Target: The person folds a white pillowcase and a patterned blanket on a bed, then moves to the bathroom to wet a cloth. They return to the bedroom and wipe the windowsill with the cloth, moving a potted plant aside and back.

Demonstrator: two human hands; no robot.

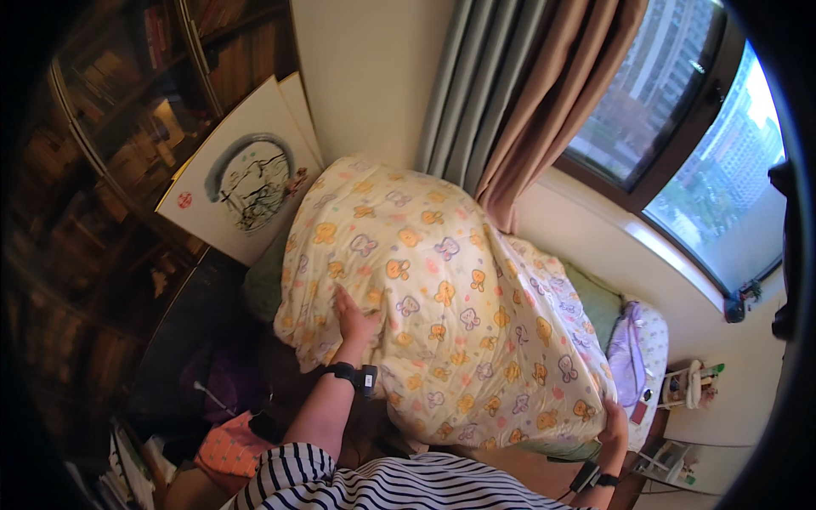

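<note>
A cream quilt [440,306] printed with orange and purple cartoon animals spreads in front of me, bulging up in the middle over a green surface [596,290]. My left hand [357,322] is at the quilt's left side, fingers spread and the palm facing the cloth; whether it presses on the fabric is hard to see. At the near right corner my right hand [613,422] grips the quilt's edge, its fingertips partly hidden by the fold. Both wrists carry dark straps with small boxes.
A glass-fronted bookcase [121,127] and a leaning ink painting [255,182] stand on the left. Curtains [503,95] hang beside the window [707,159]. A purple cloth [625,357] lies on a white patterned pillow-like item [656,331]. An orange bag-like item [233,449] is at lower left.
</note>
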